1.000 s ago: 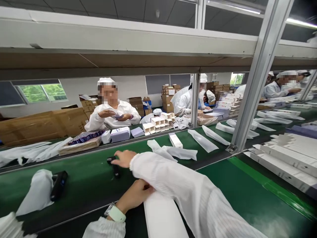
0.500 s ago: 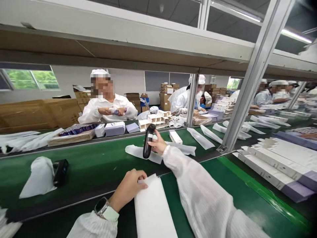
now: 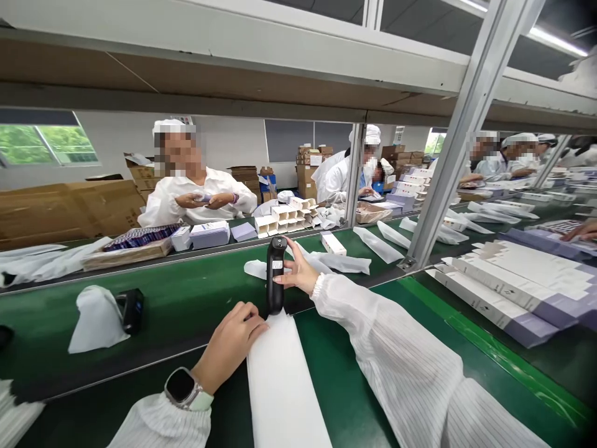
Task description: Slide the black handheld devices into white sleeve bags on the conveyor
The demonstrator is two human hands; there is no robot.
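My right hand [image 3: 301, 269] grips a slim black handheld device [image 3: 275, 277] with a small white label, held upright between thumb and fingers. Its lower end is right at the top edge of a flat white sleeve [image 3: 284, 386] lying in front of me, seemingly on a stack of the same. My left hand [image 3: 237, 336] is closed at the sleeve's upper left corner, thumb and fingers pinching its edge; the fingertips are partly hidden. Beyond my right hand, loose white sleeves [image 3: 345, 262] and a small white box [image 3: 333, 243] lie on the green conveyor belt [image 3: 196, 280].
Another black device [image 3: 132, 310], partly in a white sleeve [image 3: 96, 320], sits on the belt at left. Flat white and purple cartons [image 3: 508, 292] are stacked at right. A metal post [image 3: 459, 137] and a shelf [image 3: 233, 56] stand ahead. Co-workers [image 3: 196, 186] work across the belt.
My right hand has lowered the black device and turned it more upright, down to the sleeve's top edge. The sleeved device on the belt has shifted right in view.
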